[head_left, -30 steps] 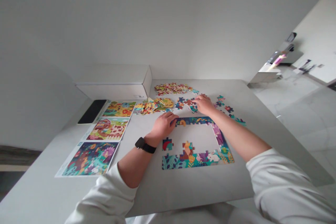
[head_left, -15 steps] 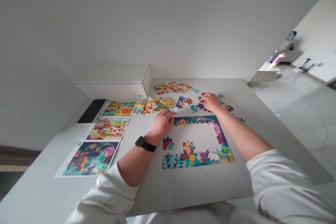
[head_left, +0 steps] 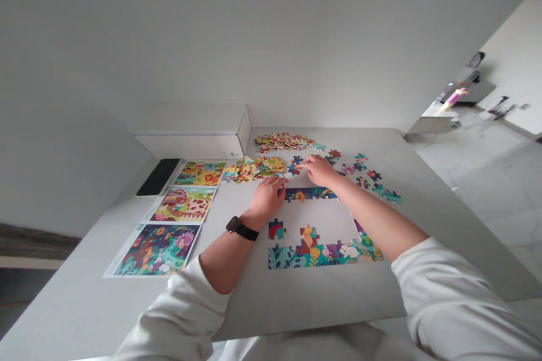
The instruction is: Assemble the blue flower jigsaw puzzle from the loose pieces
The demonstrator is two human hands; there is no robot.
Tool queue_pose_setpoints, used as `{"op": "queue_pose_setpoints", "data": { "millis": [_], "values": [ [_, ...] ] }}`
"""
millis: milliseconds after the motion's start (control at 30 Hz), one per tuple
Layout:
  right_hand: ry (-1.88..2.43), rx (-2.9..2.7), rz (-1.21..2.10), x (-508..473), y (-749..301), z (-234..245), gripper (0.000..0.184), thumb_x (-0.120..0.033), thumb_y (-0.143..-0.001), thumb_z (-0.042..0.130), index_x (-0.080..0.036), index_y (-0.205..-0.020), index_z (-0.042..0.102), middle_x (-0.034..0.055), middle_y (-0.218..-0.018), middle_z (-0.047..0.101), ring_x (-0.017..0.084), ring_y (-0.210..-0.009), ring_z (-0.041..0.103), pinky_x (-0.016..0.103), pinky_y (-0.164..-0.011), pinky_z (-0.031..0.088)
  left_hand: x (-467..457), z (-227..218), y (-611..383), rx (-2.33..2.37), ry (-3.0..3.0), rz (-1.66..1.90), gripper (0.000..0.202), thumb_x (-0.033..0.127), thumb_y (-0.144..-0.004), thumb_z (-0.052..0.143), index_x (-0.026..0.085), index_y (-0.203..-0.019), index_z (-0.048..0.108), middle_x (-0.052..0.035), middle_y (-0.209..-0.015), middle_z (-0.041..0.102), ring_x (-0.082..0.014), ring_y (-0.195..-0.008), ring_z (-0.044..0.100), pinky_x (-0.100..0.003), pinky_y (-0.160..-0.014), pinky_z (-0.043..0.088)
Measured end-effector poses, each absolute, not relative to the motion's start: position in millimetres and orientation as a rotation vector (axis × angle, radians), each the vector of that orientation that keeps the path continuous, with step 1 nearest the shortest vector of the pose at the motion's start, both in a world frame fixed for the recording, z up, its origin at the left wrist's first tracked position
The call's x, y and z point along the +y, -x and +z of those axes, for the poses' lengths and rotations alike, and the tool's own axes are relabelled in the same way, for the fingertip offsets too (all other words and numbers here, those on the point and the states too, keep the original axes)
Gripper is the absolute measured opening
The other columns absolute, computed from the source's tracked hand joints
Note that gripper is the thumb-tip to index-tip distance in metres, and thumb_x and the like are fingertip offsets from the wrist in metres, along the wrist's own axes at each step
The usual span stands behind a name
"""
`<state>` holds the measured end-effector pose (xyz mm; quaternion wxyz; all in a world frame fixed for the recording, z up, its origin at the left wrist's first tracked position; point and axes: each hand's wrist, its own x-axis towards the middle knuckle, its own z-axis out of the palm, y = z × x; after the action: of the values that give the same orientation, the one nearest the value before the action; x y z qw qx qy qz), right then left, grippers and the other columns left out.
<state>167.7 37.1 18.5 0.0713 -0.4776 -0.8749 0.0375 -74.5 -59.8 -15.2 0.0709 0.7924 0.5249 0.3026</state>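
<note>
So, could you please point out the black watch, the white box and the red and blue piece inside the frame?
black watch [head_left: 235, 224]: head view, its face.
white box [head_left: 186, 146]: head view, its front wall.
red and blue piece [head_left: 276, 230]: head view, its middle.

Down the left side of the pale table [head_left: 322, 299] in front of me, three picture cards lie in a row: a dark jungle card [head_left: 158, 249] nearest me, a red barn card [head_left: 184, 205] in the middle and a yellow card [head_left: 200, 174] farthest. A black phone [head_left: 158, 176] lies flat just to the left of the yellow card. A long white box [head_left: 190, 132] stands behind them by the wall. Right of the yellow card I see a heap of yellow pieces [head_left: 254, 168], and beyond it a flatter reddish heap [head_left: 283, 141].
</note>
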Motion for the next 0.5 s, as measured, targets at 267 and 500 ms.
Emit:
{"op": "queue_pose_setpoints", "data": {
  "millis": [267, 500],
  "values": [
    [1.48, -2.641, 0.079, 44.3, -143.3, 19.6, 0.056, -0.005, -0.098, 0.055, -0.035, -0.138, 0.079, 0.0098, -0.149, 0.066, 0.032, -0.137, 0.058, 0.044, -0.113, 0.049, -60.5, -13.0, 70.5, 1.591, -2.352, 0.9, 0.047, 0.015, -0.097, 0.061, 0.022, -0.143, 0.066, -0.0106, -0.12, 0.078, -0.0291, -0.111, 0.073, -0.044, -0.103, 0.06],
    [1.764, -2.536, 0.015, 59.8, -141.5, 25.7, 0.035, -0.013, -0.101, 0.06, -0.028, -0.121, 0.085, 0.0153, -0.135, 0.073, 0.037, -0.131, 0.061, 0.049, -0.111, 0.048, -59.0, -15.8, 71.6, 1.576, -2.348, 0.918, 0.048, 0.015, -0.097, 0.06, 0.021, -0.144, 0.065, -0.0109, -0.121, 0.077, -0.0291, -0.112, 0.073, -0.044, -0.102, 0.06]
  ]
}}
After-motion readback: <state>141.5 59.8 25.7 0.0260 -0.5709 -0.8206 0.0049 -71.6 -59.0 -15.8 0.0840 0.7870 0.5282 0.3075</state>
